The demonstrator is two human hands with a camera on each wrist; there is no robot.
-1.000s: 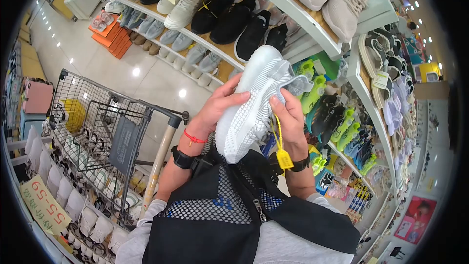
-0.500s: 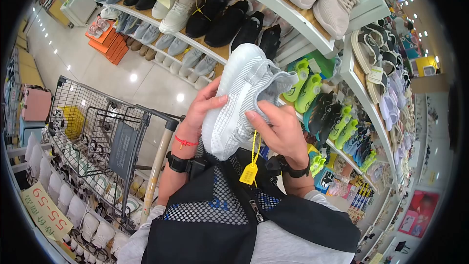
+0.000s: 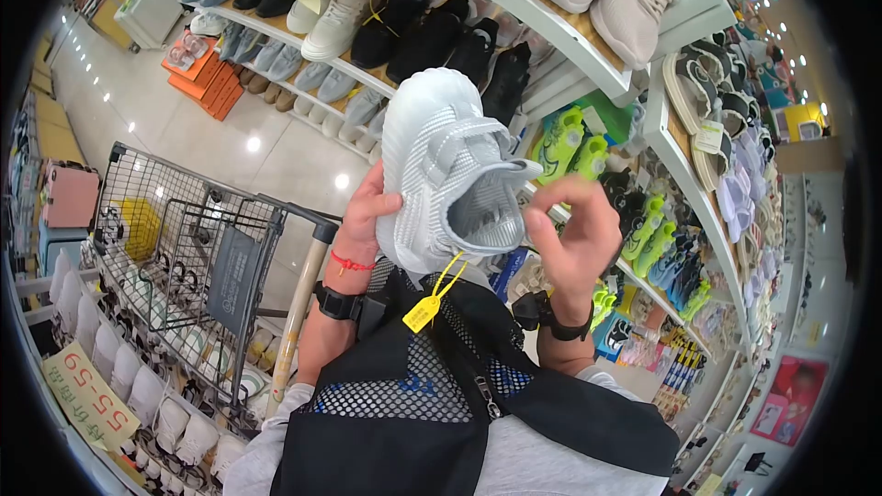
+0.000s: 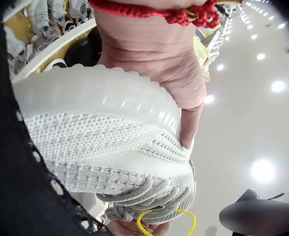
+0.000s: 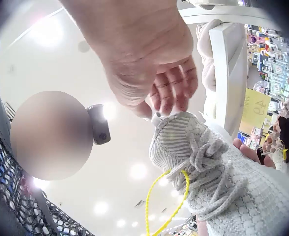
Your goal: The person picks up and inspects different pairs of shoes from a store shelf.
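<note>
A pale grey-and-white knit sneaker (image 3: 432, 156) is held up in front of the chest, its opening turned towards the head camera. My left hand (image 3: 365, 220) grips it along the sole, thumb over the side of the upper; the other fingers are mostly hidden behind the shoe. From the laced part hangs a yellow tag (image 3: 423, 313) on a beaded loop (image 5: 151, 211). My right hand (image 3: 579, 230) is beside the collar with loosely bent fingers. In the right wrist view, its fingertips (image 5: 166, 105) are right at the small tab on the sneaker's collar.
Shelves of shoes (image 3: 427, 41) curve across the front and right, with bright green shoes (image 3: 560, 147) close behind the right hand. A wire shopping cart (image 3: 184, 266) stands to the left, beside a low rack of white shoes (image 3: 129, 363). Orange boxes (image 3: 207, 87) sit on the floor.
The sneaker has moved left and turned so its opening faces the head camera. My right hand has let go of the collar and shifted right; the yellow tag now swings further left.
</note>
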